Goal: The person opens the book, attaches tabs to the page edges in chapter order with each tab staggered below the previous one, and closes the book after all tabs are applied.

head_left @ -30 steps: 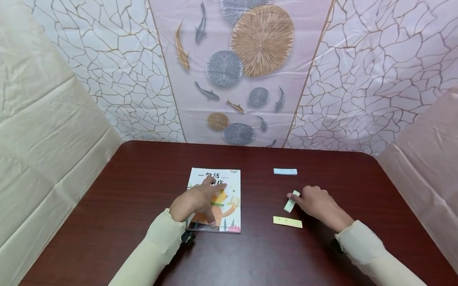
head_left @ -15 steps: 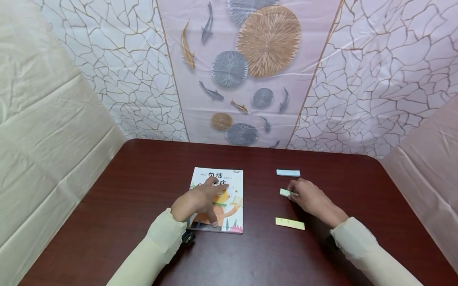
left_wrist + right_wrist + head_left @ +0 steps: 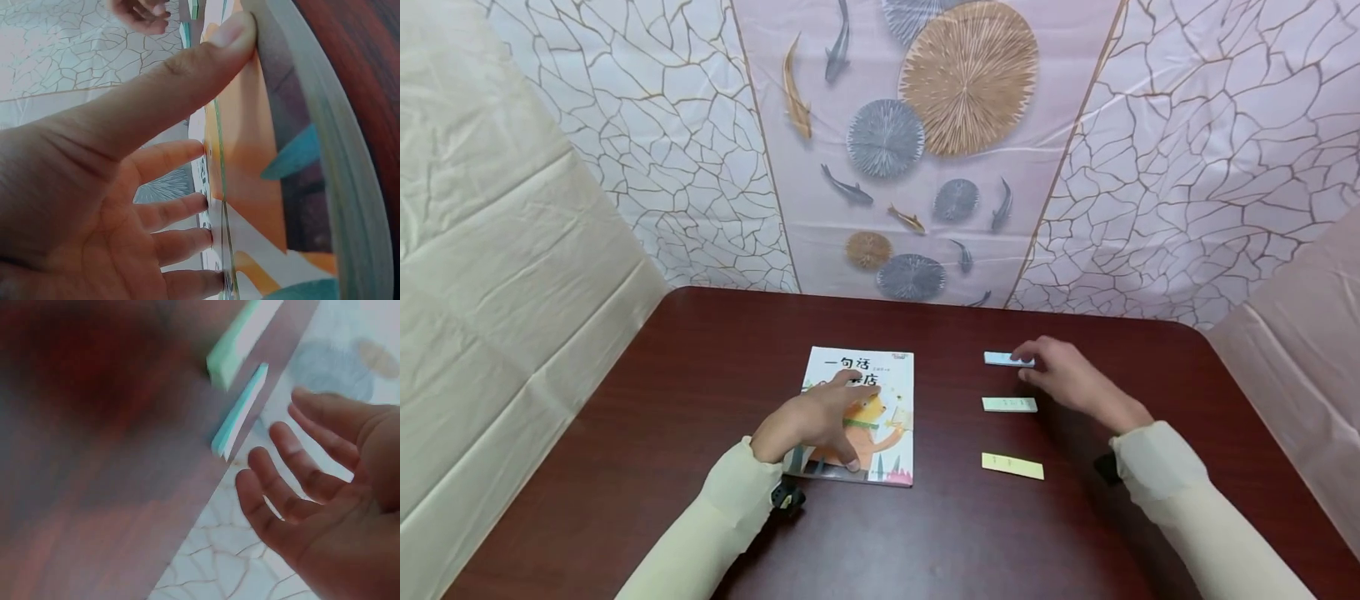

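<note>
My left hand (image 3: 816, 419) rests on a picture book (image 3: 891, 454) with Chinese lettering and an orange cartoon animal on its cover. In the left wrist view the spread fingertips and thumb (image 3: 231, 37) press on the cover. My right hand (image 3: 1070, 375) hovers at the right end of a light blue sticky note pad (image 3: 997, 358), its fingers loosely bent and holding nothing. The right wrist view shows a gap between those fingers and the blue pad (image 3: 240, 415). Nearer lies a pale green sticky note pad (image 3: 1009, 405), then a yellow one (image 3: 1012, 466).
The dark red-brown table (image 3: 910, 550) carries the book left of the column of pads. Behind it hangs a patterned curtain (image 3: 917, 167) with fish and round shapes. Pale quilted fabric (image 3: 505, 250) borders the left side, and more fabric the right.
My right hand has set the green pad down, turned crosswise between the other two, let it go and moved back to the blue pad. My left hand stays on the book.
</note>
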### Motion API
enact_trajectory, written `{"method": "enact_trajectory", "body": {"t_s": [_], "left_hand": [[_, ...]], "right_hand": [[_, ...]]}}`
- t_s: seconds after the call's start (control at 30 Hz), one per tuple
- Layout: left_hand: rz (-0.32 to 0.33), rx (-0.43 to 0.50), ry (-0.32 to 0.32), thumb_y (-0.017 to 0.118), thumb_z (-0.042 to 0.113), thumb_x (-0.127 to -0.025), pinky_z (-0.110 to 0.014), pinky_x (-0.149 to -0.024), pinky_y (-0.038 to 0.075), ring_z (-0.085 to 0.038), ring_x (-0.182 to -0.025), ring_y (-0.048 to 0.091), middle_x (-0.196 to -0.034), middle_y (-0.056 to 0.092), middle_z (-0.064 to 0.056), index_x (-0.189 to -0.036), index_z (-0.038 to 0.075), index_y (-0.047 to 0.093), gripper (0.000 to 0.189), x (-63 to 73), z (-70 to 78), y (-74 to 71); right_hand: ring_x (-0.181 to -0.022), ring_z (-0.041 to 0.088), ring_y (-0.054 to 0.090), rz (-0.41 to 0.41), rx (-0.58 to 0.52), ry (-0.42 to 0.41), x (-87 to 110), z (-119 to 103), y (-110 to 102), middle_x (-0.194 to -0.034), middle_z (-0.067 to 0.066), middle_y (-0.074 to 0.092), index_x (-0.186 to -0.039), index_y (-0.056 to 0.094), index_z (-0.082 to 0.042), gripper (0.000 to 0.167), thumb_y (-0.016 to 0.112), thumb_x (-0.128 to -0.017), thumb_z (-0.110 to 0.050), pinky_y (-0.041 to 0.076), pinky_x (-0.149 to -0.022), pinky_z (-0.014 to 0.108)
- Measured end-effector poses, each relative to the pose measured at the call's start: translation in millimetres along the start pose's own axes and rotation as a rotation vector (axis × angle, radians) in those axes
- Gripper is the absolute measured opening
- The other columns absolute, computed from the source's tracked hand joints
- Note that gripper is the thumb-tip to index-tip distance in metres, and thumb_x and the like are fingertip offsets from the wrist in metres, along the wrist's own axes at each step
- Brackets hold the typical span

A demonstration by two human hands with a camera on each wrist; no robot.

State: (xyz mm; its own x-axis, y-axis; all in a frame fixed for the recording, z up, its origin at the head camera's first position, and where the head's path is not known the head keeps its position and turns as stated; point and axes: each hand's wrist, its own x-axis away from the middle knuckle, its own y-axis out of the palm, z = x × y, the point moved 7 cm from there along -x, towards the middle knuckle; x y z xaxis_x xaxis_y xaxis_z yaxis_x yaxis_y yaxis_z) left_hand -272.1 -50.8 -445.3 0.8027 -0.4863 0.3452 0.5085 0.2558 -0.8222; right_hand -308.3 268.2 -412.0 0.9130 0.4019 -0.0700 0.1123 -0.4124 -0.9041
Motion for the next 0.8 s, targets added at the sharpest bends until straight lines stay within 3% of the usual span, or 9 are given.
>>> {"method": "enact_trajectory", "body": {"t_s": [0.1,0.23,0.33,0.53,0.8], "left_hand": [[0.0,0.011,-0.001,0.102,0.027,-0.07,-0.054,-0.107,0.047,-0.037,-0.15,0.039,-0.173,0.022,-0.008,-0.163,0.027,0.042,0.11,-2.3,-0.9,-0.9],[0.013,0.019,-0.001,0.1,0.029,-0.073,-0.061,-0.116,0.037,-0.041,-0.157,0.027,-0.175,0.02,-0.006,-0.163,0.027,0.043,0.107,-10.1,-1.5,-0.6],[0.022,0.02,0.009,0.1,0.03,-0.073,-0.062,-0.118,0.035,-0.041,-0.158,0.025,-0.175,0.02,-0.007,-0.163,0.027,0.044,0.106,-16.7,0.7,-1.4],[0.015,0.016,0.002,0.1,0.032,-0.073,-0.061,-0.118,0.035,-0.038,-0.159,0.024,-0.175,0.02,-0.008,-0.163,0.027,0.044,0.106,-22.1,4.0,-2.6],[0.003,0.023,-0.014,0.1,0.031,-0.074,-0.063,-0.12,0.032,-0.039,-0.16,0.018,-0.176,0.017,-0.006,-0.163,0.028,0.042,0.107,-22.6,2.6,-1.4]], "right_hand": [[-0.098,0.035,0.065,0.03,0.01,-0.006,-11.1,11.6,-4.6,-0.109,0.019,0.069,-0.116,0.074,0.005,0.02,0.071,-0.097,0.004,0.055,-0.082,0.051],[-0.094,0.032,0.065,0.004,0.014,-0.021,-21.1,22.4,4.1,-0.106,0.018,0.069,-0.114,0.075,0.004,0.018,0.072,-0.096,0.003,0.054,-0.081,0.049],[-0.09,0.03,0.064,0.001,0.028,-0.02,-22.4,27.2,9.0,-0.104,0.017,0.069,-0.112,0.076,0.003,0.017,0.073,-0.095,0.005,0.054,-0.079,0.048],[-0.092,0.031,0.065,0.021,0.026,-0.044,-12.4,28.6,9.6,-0.104,0.015,0.069,-0.11,0.076,-0.001,0.02,0.071,-0.093,0.01,0.055,-0.079,0.048],[-0.093,0.022,0.063,-0.01,-0.031,-0.105,7.4,17.5,17.7,-0.11,0.009,0.07,-0.117,0.076,-0.004,0.024,0.071,-0.096,0.006,0.055,-0.078,0.041]]}}
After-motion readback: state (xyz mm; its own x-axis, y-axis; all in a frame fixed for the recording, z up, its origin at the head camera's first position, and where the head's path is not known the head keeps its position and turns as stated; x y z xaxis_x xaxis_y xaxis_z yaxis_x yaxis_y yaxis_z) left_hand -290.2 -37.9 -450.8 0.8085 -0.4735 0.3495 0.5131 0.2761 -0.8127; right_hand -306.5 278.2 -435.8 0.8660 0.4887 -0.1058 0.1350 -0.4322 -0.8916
